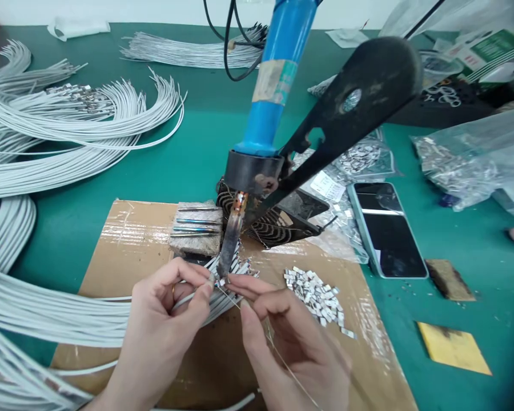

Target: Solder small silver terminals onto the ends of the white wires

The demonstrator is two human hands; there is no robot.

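Observation:
My left hand (165,311) is closed in a pinch on the end of a white cable (184,302), right at the soldering iron's tip. Thumb and fingers of my right hand (286,337) close on a thin strand of solder wire (285,362), which runs up to the same spot. A tiny pale metal piece (220,282) sits between the fingertips, partly hidden. Above it, the soldering iron (229,242) with a blue handle points downward in a black holder (346,108). Many white cables (68,319) pass under and behind my left hand.
Small metal terminals (314,294) lie heaped on the cardboard (120,234). A block with metal rods (197,228) and a small black fan (269,228) stand behind. Rightward are a phone (389,234), a yellow sponge (454,348) and plastic bags (475,154). Cable bundles (85,125) cover the left.

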